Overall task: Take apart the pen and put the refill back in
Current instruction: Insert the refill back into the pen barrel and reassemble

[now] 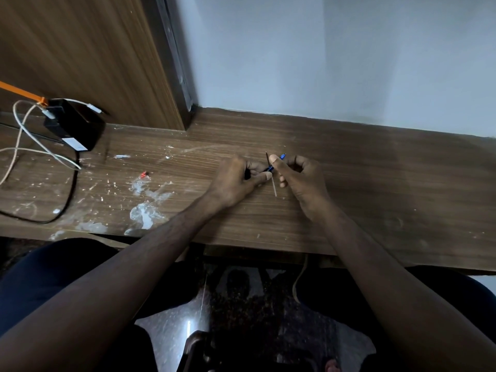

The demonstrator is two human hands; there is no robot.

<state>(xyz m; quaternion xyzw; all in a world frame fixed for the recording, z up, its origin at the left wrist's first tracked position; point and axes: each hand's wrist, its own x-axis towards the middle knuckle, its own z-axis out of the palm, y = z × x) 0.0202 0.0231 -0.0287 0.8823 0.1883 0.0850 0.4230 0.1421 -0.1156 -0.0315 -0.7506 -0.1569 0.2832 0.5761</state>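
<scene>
Both hands meet over the middle of the wooden desk (362,200). My left hand (236,178) pinches the lower end of a thin blue pen (270,167), most of it hidden by fingers. My right hand (298,175) grips the pen's upper part; its blue tip (283,156) pokes out past the thumb. A thin pale refill (274,187) slants down from between the two hands toward the desk, its dark tip (266,154) showing above the right thumb. Which hand holds the refill I cannot tell.
A black charger box (77,127) with white cables (26,146) and a black cord (71,189) sits at the left. A small red bit (144,174) lies among white paint smears (145,210). A wooden panel (80,49) and a grey wall (335,55) stand behind the desk.
</scene>
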